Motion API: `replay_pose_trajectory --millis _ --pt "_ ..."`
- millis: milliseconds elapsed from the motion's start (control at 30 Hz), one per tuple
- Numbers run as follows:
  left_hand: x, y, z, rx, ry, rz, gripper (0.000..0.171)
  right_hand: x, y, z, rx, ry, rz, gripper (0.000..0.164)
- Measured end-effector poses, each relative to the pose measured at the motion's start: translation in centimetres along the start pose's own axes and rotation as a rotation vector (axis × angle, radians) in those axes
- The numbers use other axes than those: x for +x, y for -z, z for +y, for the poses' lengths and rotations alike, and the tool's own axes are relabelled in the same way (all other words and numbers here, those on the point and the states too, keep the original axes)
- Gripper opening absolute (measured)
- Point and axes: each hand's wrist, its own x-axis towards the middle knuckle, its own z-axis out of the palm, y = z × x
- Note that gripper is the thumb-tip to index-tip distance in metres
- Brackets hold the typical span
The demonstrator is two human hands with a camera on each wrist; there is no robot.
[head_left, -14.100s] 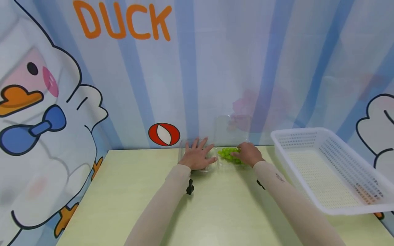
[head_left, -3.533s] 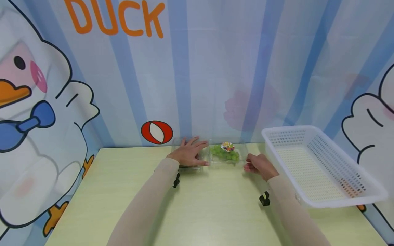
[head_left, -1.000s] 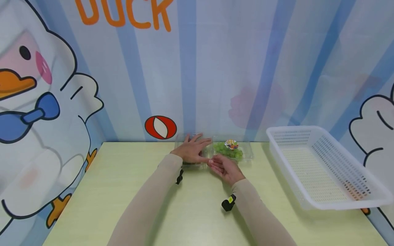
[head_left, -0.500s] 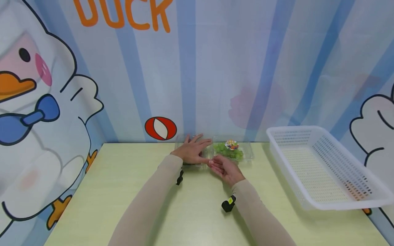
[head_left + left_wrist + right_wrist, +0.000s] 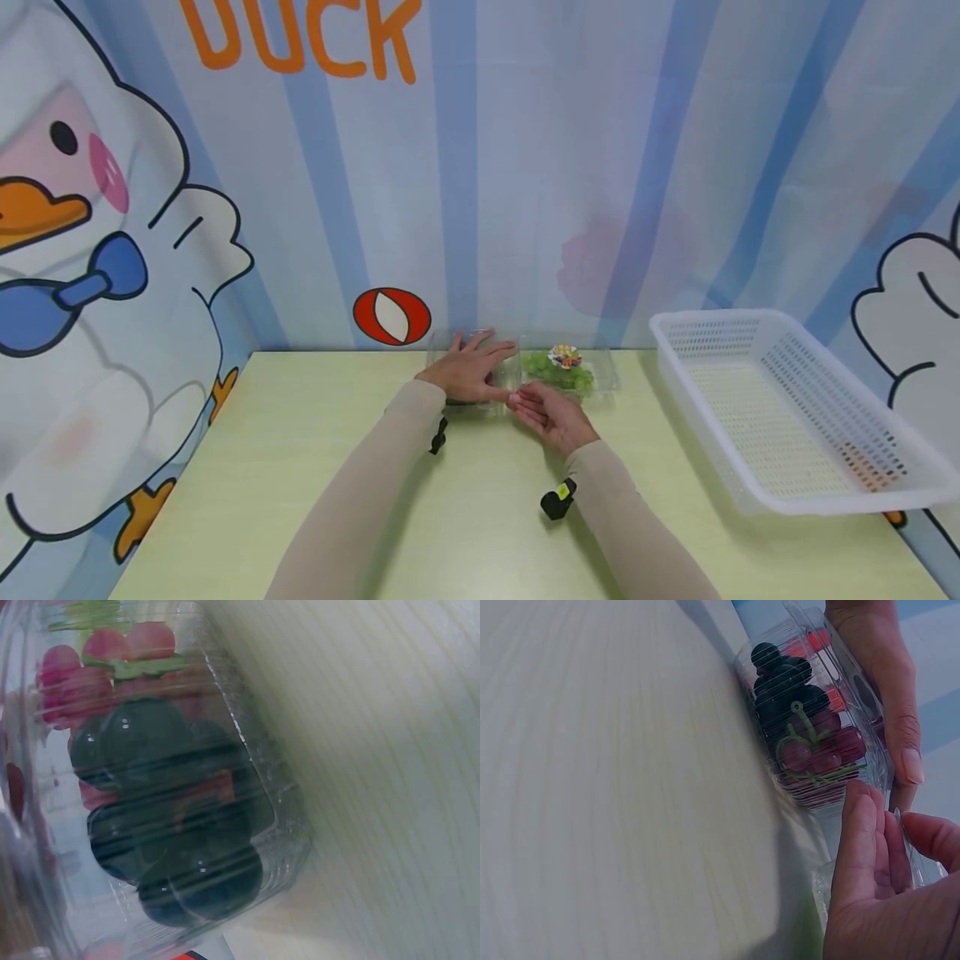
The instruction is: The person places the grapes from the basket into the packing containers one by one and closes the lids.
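Observation:
My left hand (image 5: 470, 371) lies spread, fingers straight, on the lid of a clear plastic box (image 5: 262, 847). In the left wrist view, dark grapes (image 5: 150, 735) and pink-red grapes (image 5: 86, 690) show inside it. Beside it on the right sits a second clear plastic box (image 5: 604, 373) with green grapes (image 5: 577, 382) under its lowered lid, which bears a round fruit sticker (image 5: 565, 357). At this box's front left corner my right hand (image 5: 553, 414) pinches the clear plastic edge between thumb and fingers, close to the left thumb. Whether the lid is latched cannot be seen.
A white perforated basket (image 5: 738, 467) stands on the right of the pale yellow table (image 5: 480, 517). Behind the boxes hangs a blue striped cloth (image 5: 517, 167) with duck prints.
Since the oldest frame, the green grapes' lid has come down from upright. The right hand has moved from that box's right corner to its left one. Both hands have kept still this last second.

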Motion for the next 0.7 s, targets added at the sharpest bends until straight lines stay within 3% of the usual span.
replay_pose_trajectory --millis 700 --pt "-0.05 -0.04 0.09 -0.012 0.010 -0.001 0.087 -0.03 0.34 -0.03 -0.018 -0.009 -0.047 0.041"
